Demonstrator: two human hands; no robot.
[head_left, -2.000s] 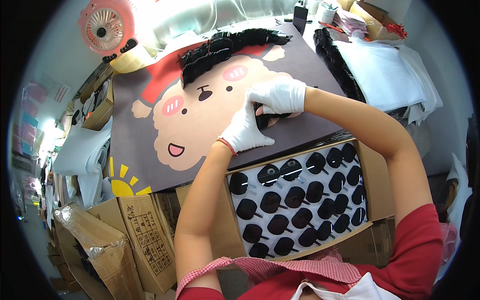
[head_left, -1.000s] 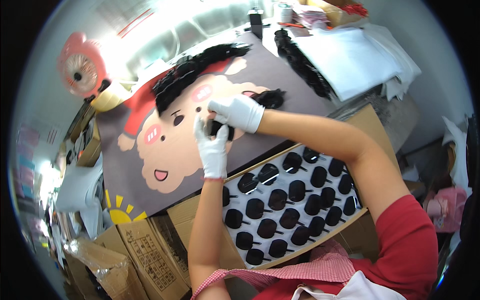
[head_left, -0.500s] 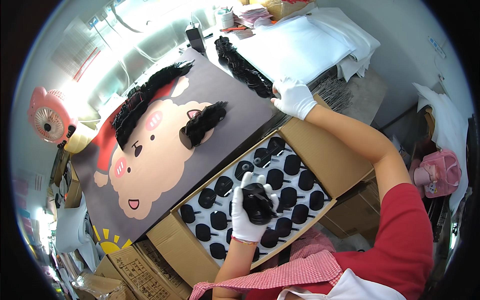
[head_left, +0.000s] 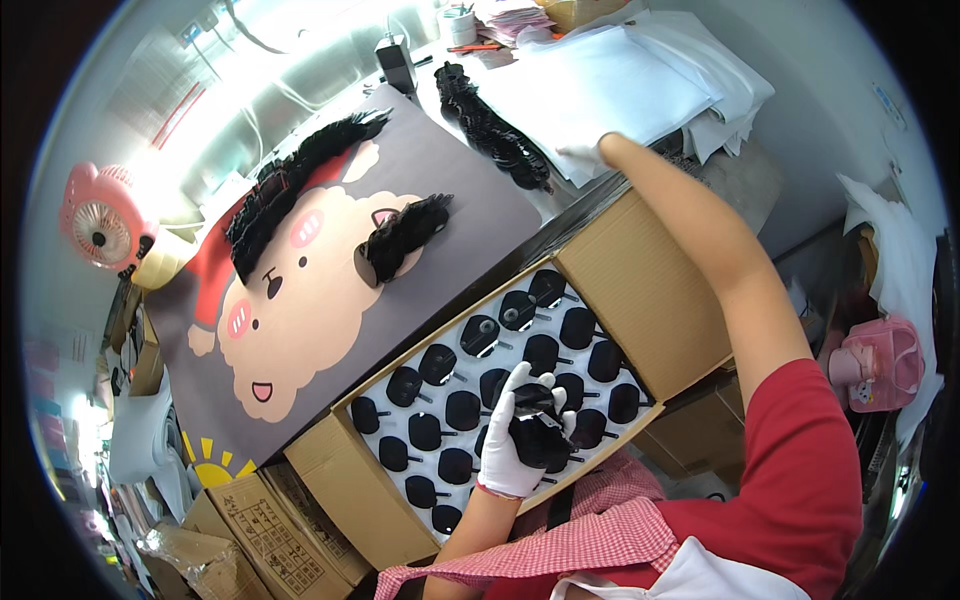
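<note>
My left hand (head_left: pixel 512 462), in a white glove, is closed around several glossy black rounded pieces (head_left: pixel 540 430). It hovers over an open cardboard box (head_left: pixel 690 300). Inside the box, flat black discs with short stems (head_left: pixel 463 410) lie in rows on a white sheet. My right hand (head_left: pixel 585 154), also gloved, is stretched out over the near edge of a stack of white sheets (head_left: pixel 610 90). Blur and the bent wrist hide its fingers. Close by lies a long row of nested black pieces (head_left: pixel 490 130), its near end just left of that hand.
A grey mat with a cartoon bear (head_left: pixel 330 320) covers the table, bearing a long black row (head_left: pixel 290 185) and a shorter black stack (head_left: pixel 405 240). A pink fan (head_left: pixel 105 220) stands at far left. Closed cartons (head_left: pixel 270 530) sit at lower left; a pink bag (head_left: pixel 880 365) is at right.
My right hand has moved away from the end of the long black row, onto the white sheets. My left hand has shifted slightly right with the black pieces, which now sit more apart in it.
</note>
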